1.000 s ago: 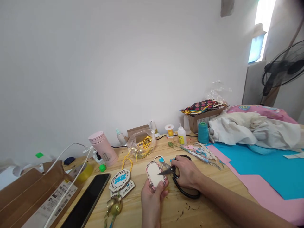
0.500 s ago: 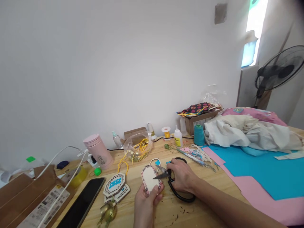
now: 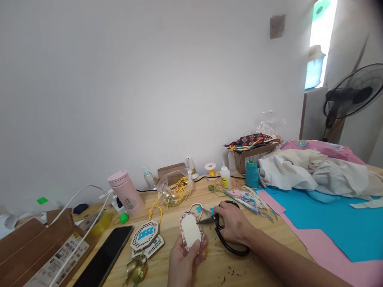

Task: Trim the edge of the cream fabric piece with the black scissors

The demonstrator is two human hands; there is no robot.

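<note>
The small oval pad with a white middle and a flowery cloth edge [image 3: 192,231] sits low in the middle of the picture, just above the light wooden table [image 3: 185,207]. The left hand [image 3: 184,261] pinches its bottom end, fingers closed on it, and tips it up so the edge faces the blades. That looks like a good way to keep the edge steady.

At 3 o'clock from the pad, the right hand [image 3: 235,227] wraps around the black-handled scissors [image 3: 223,233]. The blades stand a little apart, and their tips sit just beside the pad's top right edge, so a snip can land there.

At 9 o'clock lie 2 flat wooden tags with blue cut-out shapes [image 3: 145,236], and past them a black phone [image 3: 104,259]. At 11 o'clock stands a pink drink bottle [image 3: 125,194]. At 12 o'clock is a clear bag of yellow cord [image 3: 175,188]. At 1 o'clock stand a small white glue bottle [image 3: 225,178] and a teal thread spool [image 3: 251,174]. Blue and pink paper sheets [image 3: 338,227] spread out at 3 o'clock.

Compared with half a second ago, the scissor tips have pulled back from over the white middle to the edge.
</note>
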